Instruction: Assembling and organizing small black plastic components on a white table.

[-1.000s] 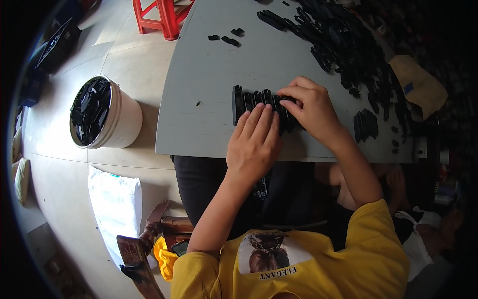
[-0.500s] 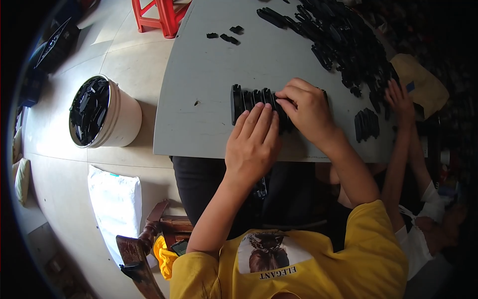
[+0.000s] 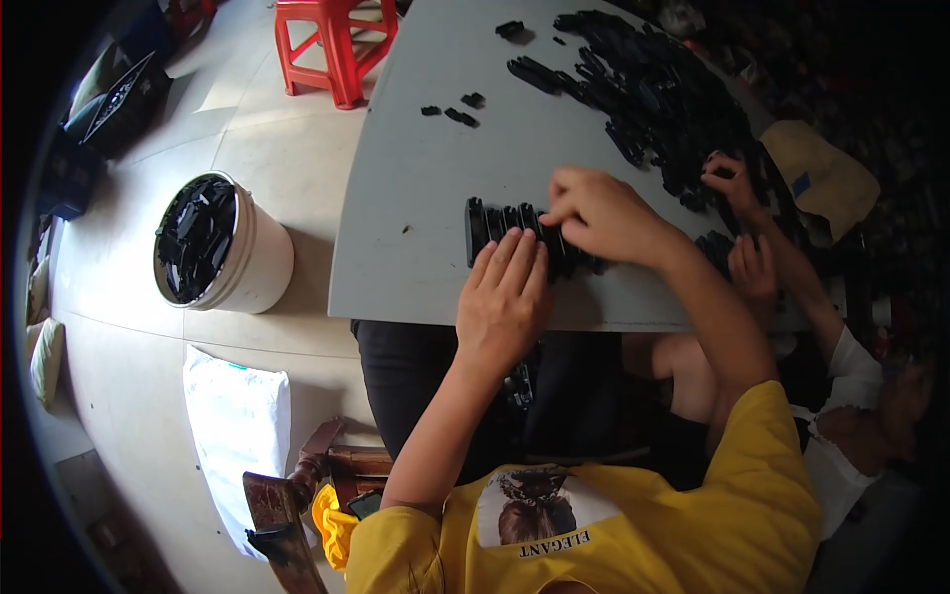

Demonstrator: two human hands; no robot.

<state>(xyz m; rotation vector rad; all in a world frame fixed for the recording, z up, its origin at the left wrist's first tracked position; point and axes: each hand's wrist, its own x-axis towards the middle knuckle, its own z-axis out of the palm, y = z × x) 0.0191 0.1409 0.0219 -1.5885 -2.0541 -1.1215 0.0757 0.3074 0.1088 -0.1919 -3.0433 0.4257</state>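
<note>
Several slim black plastic parts [image 3: 477,233] stand side by side in a row near the front edge of the grey table [image 3: 396,267]. My left hand [image 3: 507,282] lies over the near side of that row, its fingers stretched out flat on the parts. At the row's far side, my right hand [image 3: 609,213] is bent with its fingers curled in. Its thumb and fingertips touch or nearly touch the parts; whatever is between them, if anything, is hidden. Three small black pieces [image 3: 460,117] lie farther off on the tabletop.
A big heap of black parts [image 3: 643,99] covers the far right of the table. Beside it work a co-worker's hands [image 3: 734,188], near a tan paper bag [image 3: 821,178]. Left on the floor are a white bucket [image 3: 269,257] of black parts, a red stool [image 3: 341,59] and a white sack [image 3: 237,426].
The whole view has shifted slightly. My right hand has turned over the row, its fingers curling more, while my left hand keeps its place. The co-worker's hands have moved, one of them toward the heap.
</note>
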